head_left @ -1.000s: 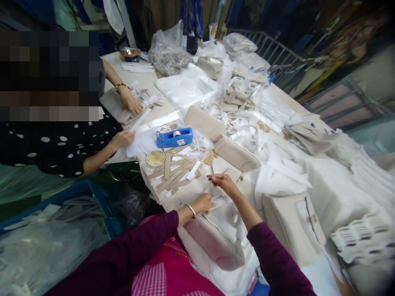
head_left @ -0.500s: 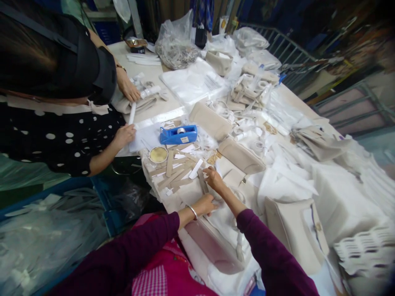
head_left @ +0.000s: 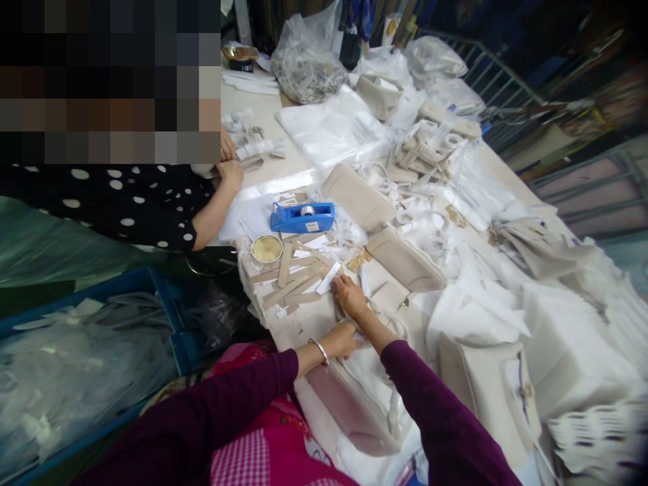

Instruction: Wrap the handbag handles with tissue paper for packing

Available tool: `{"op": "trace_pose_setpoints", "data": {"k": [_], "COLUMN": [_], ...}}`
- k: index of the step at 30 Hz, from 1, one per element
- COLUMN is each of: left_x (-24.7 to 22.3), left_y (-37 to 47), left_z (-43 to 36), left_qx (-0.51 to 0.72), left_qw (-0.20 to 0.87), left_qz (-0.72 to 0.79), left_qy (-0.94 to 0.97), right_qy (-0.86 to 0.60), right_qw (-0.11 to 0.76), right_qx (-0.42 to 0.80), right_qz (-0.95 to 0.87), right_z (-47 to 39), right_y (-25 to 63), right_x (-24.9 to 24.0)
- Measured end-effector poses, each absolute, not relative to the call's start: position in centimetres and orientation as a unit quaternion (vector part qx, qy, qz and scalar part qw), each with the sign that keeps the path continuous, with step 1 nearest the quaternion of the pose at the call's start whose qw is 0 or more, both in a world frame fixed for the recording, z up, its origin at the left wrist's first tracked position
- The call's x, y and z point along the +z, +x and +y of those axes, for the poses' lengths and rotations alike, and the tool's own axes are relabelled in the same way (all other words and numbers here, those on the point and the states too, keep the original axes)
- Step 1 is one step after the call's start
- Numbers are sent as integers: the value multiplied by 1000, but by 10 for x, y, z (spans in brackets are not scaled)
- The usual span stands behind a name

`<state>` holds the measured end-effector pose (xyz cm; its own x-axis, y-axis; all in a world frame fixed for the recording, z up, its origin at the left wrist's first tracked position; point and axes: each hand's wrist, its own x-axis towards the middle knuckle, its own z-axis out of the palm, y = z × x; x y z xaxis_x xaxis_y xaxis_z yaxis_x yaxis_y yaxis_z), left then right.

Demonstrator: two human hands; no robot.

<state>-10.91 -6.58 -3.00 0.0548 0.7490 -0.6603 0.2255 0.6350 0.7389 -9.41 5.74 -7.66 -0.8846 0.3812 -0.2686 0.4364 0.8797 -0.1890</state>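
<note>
My left hand [head_left: 343, 339], with a silver bangle on the wrist, rests on white wrapping over a beige handbag [head_left: 354, 408] at the table's near edge. My right hand [head_left: 349, 295] reaches forward to a pile of beige strips and white paper slips [head_left: 296, 273], its fingers pinched on the end of a strip. Whether the left hand grips anything is unclear. Both sleeves are dark purple.
A blue tape dispenser [head_left: 302, 217] and a small round tin [head_left: 266, 248] sit beyond the strips. Beige handbags [head_left: 405, 260], white wrapping and plastic bags crowd the table. A co-worker in a polka-dot top [head_left: 126, 206] works at the left. A blue crate [head_left: 91, 351] stands lower left.
My right hand has moved forward and left from the bag to the strip pile. The co-worker has leaned in, hands drawn closer to the body. The view has shifted.
</note>
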Motion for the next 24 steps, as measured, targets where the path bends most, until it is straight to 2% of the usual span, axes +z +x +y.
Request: {"op": "trace_pose_setpoints", "data": {"k": [6,16,24], "left_x": [-37,-42,-43], "left_y": [-105,-102,-102], "left_z": [-65,-67,-67], "left_qx": [211,244,269], "left_qw": [597,595,601], "left_qz": [662,664,666], "left_qy": [401,382,352], "right_qy": [200,222,212], "right_qw": [100,62,59], "right_qx": [-109,-218,-197], "right_qz": [969,948,955], "right_z": [55,64,64], "right_y": [-85,-94,-92], "right_x": [-82,-87,-84]}}
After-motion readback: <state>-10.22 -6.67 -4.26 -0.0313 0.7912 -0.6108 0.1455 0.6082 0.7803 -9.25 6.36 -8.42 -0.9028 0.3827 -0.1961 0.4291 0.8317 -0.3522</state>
